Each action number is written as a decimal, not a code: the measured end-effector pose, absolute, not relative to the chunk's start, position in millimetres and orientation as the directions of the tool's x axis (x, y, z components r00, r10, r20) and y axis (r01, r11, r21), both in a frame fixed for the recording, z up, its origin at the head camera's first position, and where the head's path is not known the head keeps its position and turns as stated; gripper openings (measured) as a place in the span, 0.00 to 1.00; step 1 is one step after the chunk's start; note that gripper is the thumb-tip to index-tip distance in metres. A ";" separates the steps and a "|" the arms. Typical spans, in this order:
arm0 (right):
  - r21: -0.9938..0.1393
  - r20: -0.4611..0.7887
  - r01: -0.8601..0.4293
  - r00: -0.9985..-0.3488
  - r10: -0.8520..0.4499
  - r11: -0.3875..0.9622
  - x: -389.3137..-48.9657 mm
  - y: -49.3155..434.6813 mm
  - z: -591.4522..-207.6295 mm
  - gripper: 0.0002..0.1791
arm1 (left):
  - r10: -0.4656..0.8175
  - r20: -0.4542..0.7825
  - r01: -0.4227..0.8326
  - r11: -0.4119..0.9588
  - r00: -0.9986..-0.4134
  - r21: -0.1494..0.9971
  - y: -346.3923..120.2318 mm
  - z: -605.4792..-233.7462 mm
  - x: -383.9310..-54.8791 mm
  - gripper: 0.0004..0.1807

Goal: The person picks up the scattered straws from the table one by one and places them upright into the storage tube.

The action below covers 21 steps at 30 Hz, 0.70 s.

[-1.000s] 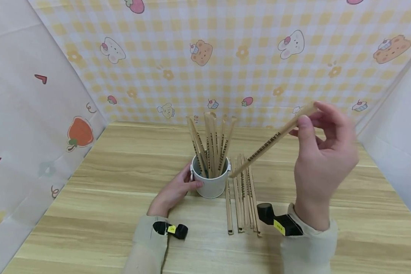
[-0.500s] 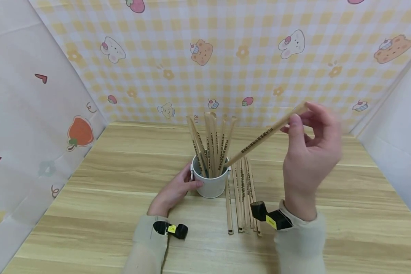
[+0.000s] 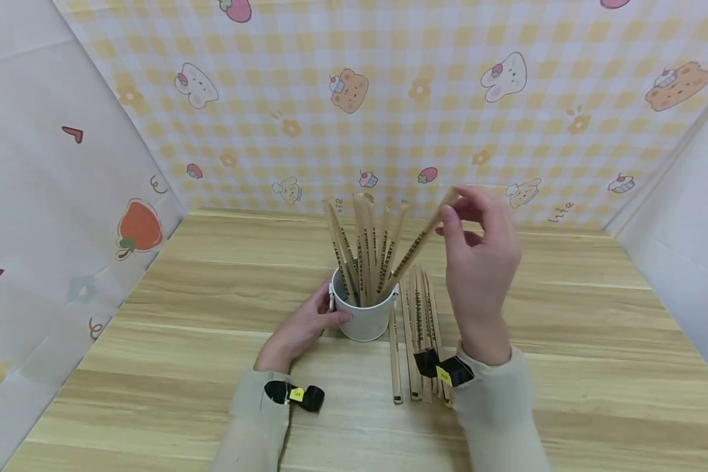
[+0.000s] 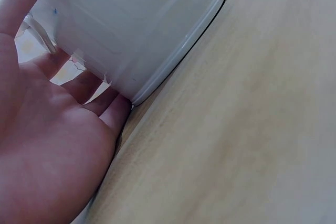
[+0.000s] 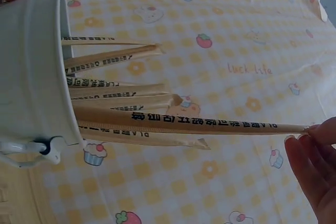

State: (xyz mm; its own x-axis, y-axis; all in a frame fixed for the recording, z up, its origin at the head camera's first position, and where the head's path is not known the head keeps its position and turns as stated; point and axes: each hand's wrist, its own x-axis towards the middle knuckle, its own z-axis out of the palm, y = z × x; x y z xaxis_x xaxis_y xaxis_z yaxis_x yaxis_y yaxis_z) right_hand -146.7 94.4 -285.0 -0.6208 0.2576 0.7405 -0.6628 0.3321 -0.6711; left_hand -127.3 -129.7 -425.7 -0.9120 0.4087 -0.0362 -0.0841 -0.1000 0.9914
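A white metal bucket (image 3: 362, 322) with small side handles stands on the wooden table, and several paper-wrapped straws (image 3: 362, 246) lean upright inside it. My left hand (image 3: 301, 328) holds the bucket from its left side, thumb on the front; the left wrist view has the fingers curving behind the bucket wall (image 4: 131, 24). Between thumb and fingertips, my right hand (image 3: 480, 252) pinches the top end of another wrapped straw (image 3: 421, 244). This straw slants down to the left, its lower end inside the bucket's rim. In the right wrist view the pinched straw (image 5: 184, 121) crosses in front of the others.
Several more wrapped straws (image 3: 419, 334) lie side by side on the table (image 3: 183, 341), just right of the bucket. Behind the table hangs a yellow checked cloth (image 3: 389, 118), and a white patterned cloth (image 3: 47, 196) covers the left side.
My right hand has moved left and slightly down with its straw, bringing the lower end from beside the bucket to inside the rim. The left hand and bucket have stayed put.
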 end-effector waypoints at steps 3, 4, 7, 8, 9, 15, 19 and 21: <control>-0.683 0.722 -0.626 -0.657 0.218 0.377 -153.3 93.9 -293.1 0.14 | 0.410 -0.033 -0.083 -0.107 -0.912 0.991 -129.9 -425.7 -127.4 0.44; -0.681 0.719 -0.616 -0.665 0.203 0.396 -154.8 94.0 -295.1 0.14 | 0.411 -0.033 -0.084 -0.108 -0.911 0.991 -130.0 -425.8 -127.4 0.44; -0.682 0.703 -0.585 -0.690 0.172 0.439 -159.2 94.3 -299.5 0.14 | 0.412 -0.033 -0.084 -0.108 -0.911 0.991 -130.2 -425.7 -127.4 0.44; -0.682 0.698 -0.577 -0.698 0.163 0.449 -160.6 94.4 -301.1 0.14 | 0.411 -0.035 -0.086 -0.106 -0.911 0.991 -130.3 -425.7 -127.3 0.44; -0.682 0.693 -0.572 -0.704 0.154 0.455 -161.6 94.2 -302.4 0.14 | 0.410 -0.036 -0.087 -0.105 -0.911 0.991 -130.4 -425.8 -127.2 0.44; -0.673 0.665 -0.535 -0.741 0.100 0.510 -168.6 91.0 -312.1 0.13 | 0.402 -0.040 -0.092 -0.112 -0.915 0.989 -132.7 -439.2 -132.9 0.45; -0.662 0.644 -0.510 -0.762 0.069 0.550 -171.7 90.2 -317.1 0.13 | 0.400 -0.026 -0.078 -0.116 -0.916 0.990 -133.0 -446.5 -135.4 0.44; -0.665 0.626 -0.495 -0.778 0.056 0.559 -172.6 90.3 -318.6 0.13 | 0.401 -0.018 -0.068 -0.111 -0.916 0.991 -132.8 -447.0 -135.7 0.44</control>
State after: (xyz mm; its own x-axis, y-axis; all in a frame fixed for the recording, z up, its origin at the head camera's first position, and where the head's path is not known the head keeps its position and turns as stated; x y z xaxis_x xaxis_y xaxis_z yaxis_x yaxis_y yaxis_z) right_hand -172.6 90.3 -318.6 -0.7779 0.0556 0.6259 -0.4953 0.5587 -0.6652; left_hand -135.7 -132.8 -447.0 -0.9158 0.4013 -0.0180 -0.0684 -0.1115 0.9914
